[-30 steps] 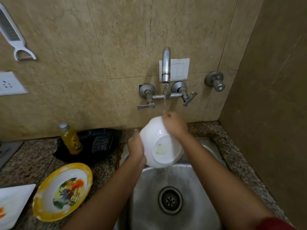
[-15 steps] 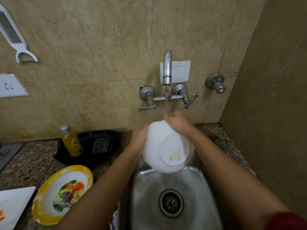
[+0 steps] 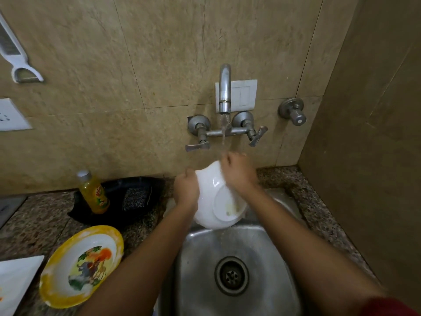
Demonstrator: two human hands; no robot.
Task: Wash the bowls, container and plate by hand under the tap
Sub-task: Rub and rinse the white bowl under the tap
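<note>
A white bowl [image 3: 216, 201] is held over the steel sink [image 3: 200, 258], tipped with its underside toward me. My left hand [image 3: 185, 187] grips its left rim. My right hand [image 3: 239, 171] lies over the upper right of the bowl's outside, fingers curled at the top edge, under the stream from the tap [image 3: 224, 87]. Water runs off the bowl into the sink. A yellow-rimmed bowl with a cartoon picture [image 3: 82, 265] sits on the counter at the left, beside a white plate [image 3: 16, 281] cut off by the frame edge.
A yellow dish-soap bottle [image 3: 94, 193] and a scrub pad [image 3: 135, 198] sit in a black tray [image 3: 118, 185] behind the yellow-rimmed bowl. The sink drain [image 3: 232, 275] is open. A brown wall [image 3: 364, 156] closes off the right side. A peeler [image 3: 16, 55] hangs on the tiles.
The bowl has turned in my hands, its base now facing more to the right. My right hand slid from the top rim down over the bowl's outside.
</note>
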